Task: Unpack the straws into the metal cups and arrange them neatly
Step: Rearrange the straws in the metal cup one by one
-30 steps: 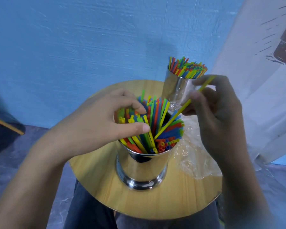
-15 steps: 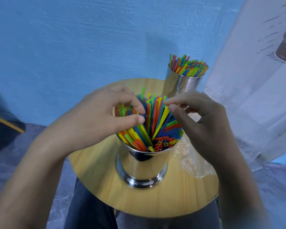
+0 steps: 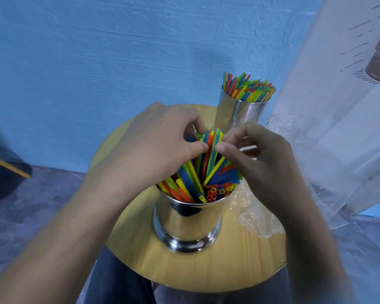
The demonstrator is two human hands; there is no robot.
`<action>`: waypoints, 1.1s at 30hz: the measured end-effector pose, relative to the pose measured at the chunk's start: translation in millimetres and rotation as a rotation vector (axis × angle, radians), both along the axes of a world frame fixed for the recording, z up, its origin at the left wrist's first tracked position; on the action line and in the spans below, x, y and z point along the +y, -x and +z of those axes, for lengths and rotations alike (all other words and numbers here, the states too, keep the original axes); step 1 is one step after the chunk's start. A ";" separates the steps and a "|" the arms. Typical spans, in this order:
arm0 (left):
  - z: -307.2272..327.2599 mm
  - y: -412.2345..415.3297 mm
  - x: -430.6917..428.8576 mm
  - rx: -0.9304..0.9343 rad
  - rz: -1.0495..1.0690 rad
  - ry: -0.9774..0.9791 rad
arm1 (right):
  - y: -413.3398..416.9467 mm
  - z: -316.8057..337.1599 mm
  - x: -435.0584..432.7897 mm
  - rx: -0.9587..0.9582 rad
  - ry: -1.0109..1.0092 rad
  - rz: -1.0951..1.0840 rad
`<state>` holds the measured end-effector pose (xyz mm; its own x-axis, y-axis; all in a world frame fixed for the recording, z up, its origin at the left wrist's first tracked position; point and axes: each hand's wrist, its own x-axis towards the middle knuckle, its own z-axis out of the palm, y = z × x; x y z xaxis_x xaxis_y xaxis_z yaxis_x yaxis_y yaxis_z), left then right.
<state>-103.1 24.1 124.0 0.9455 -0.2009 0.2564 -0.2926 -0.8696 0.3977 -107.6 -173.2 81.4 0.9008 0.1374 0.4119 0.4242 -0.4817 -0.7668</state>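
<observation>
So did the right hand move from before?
Yes. The right hand moved left, from right of the near cup to over its straws.

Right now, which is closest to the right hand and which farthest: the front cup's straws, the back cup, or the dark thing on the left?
1. Front cup's straws: pinched by the right hand itself.
2. Back cup: just behind the hand.
3. Dark thing: far left, off the table.

Two metal cups stood on one wooden table (image 3: 206,270): a centre cup (image 3: 187,224) and an upper-right cup (image 3: 239,115). Each held one bunch of straws, a centre bunch (image 3: 206,172) and an upper-right bunch (image 3: 248,88), both too many to count. Two hands showed, a left hand (image 3: 156,145) and a right hand (image 3: 261,165). One plastic wrapper (image 3: 252,216) lay right of centre.
</observation>
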 end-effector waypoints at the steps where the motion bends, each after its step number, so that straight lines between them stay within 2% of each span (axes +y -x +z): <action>1: -0.7 -3.0 -1.3 0.000 0.006 0.017 | -1.1 -0.4 -0.2 0.019 -0.013 0.000; 8: -3.4 -17.0 -4.5 0.036 -0.009 0.101 | -11.0 -1.9 -1.3 0.104 -0.003 0.009; 33: -7.4 -6.1 2.9 -0.058 -0.261 0.313 | 1.7 4.1 -2.4 0.020 -0.105 0.112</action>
<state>-97.0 27.0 116.6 0.8553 -0.3362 0.3942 -0.5170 -0.6027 0.6078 -109.3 -175.6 85.5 0.8903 0.1946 0.4117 0.4551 -0.3490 -0.8192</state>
